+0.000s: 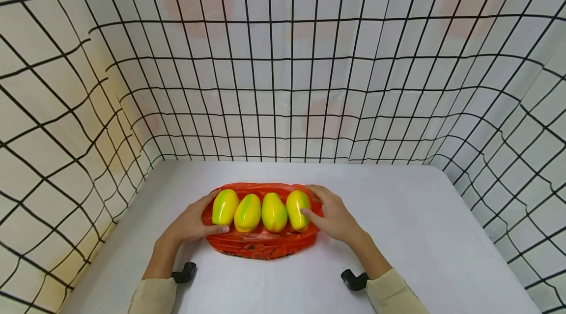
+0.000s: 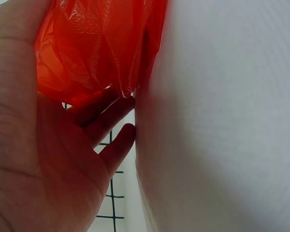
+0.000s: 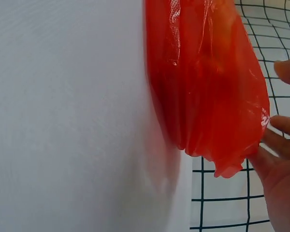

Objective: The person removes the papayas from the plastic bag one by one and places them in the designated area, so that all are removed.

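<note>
A red plastic bag (image 1: 265,244) lies on the white table, spread out beneath several glossy yellow-green mangoes (image 1: 247,212) set side by side in a row. At the bag's left end is my left hand (image 1: 191,220), its thumb along the front near the leftmost mango (image 1: 225,207) and its fingers behind. In the left wrist view those fingers are relaxed under the bag's end. My right hand (image 1: 335,215) flanks the other end, with the thumb tip over the rightmost mango (image 1: 297,205). The right wrist view shows its fingers loosely extended against the red plastic (image 3: 217,106).
The white tabletop (image 1: 420,235) runs up to a white back wall with a black grid (image 1: 283,73). Similar gridded walls stand at left and right. Black straps with mounts (image 1: 355,280) sit on both wrists, next to beige sleeves (image 1: 152,295).
</note>
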{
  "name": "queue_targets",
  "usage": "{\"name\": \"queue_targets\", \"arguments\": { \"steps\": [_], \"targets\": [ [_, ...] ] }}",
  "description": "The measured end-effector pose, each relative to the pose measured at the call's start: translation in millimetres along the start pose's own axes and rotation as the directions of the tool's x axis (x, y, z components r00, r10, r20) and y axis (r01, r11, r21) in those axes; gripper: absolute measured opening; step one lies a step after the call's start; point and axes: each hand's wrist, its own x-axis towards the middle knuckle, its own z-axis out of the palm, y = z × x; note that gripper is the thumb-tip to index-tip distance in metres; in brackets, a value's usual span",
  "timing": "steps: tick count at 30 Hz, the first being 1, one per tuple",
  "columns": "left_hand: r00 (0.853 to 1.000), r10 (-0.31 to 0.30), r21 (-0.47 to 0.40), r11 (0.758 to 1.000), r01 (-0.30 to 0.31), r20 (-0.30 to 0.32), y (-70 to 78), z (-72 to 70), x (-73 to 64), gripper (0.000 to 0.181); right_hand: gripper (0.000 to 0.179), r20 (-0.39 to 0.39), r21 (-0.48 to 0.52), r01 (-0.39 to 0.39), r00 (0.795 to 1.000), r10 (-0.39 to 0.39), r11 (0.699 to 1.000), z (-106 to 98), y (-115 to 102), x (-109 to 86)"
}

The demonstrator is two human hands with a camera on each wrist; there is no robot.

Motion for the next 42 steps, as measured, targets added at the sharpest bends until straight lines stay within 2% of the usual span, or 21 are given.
{"name": "queue_targets", "arguments": {
  "steps": [6, 10, 15, 27, 35, 42],
  "targets": [
    [1.000, 0.000, -0.006, 1.000, 0.000, -0.002, -1.6, 2.1, 1.8, 0.118, 0.072, 0.040, -0.041, -0.118, 0.992, 0.119, 0.992, 5.7, 0.5, 2.3],
    [1.000, -0.004, -0.005, 1.000, 0.004, -0.005, -1.2, 2.5, 2.6, 0.117, 0.076, 0.057, -0.040, -0.152, 0.986, 0.154, 0.988, 10.0, 2.3, 4.5],
    [1.000, 0.002, 0.003, 1.000, -0.002, -0.009, -0.8, 2.6, 1.8, 0.117, 0.078, 0.054, -0.024, -0.168, 0.984, 0.169, 0.985, 15.4, 5.5, 7.0],
    [1.000, -0.020, 0.003, 1.000, 0.020, 0.004, 0.2, 0.4, -0.1, 0.118, 0.093, 0.083, -0.078, -0.228, 0.969, 0.235, 0.970, 26.6, 10.4, 11.2],
    [1.000, -0.016, -0.015, 1.000, 0.016, 0.006, -0.7, 0.6, 0.4, 0.117, 0.110, 0.119, -0.104, -0.219, 0.966, 0.231, 0.970, 27.4, 4.9, 11.2],
    [1.000, -0.012, -0.022, 1.000, 0.012, 0.001, -0.2, 3.2, 1.0, 0.118, 0.112, 0.126, -0.120, -0.207, 0.967, 0.221, 0.971, 27.3, 5.0, 11.2]
  ]
}}
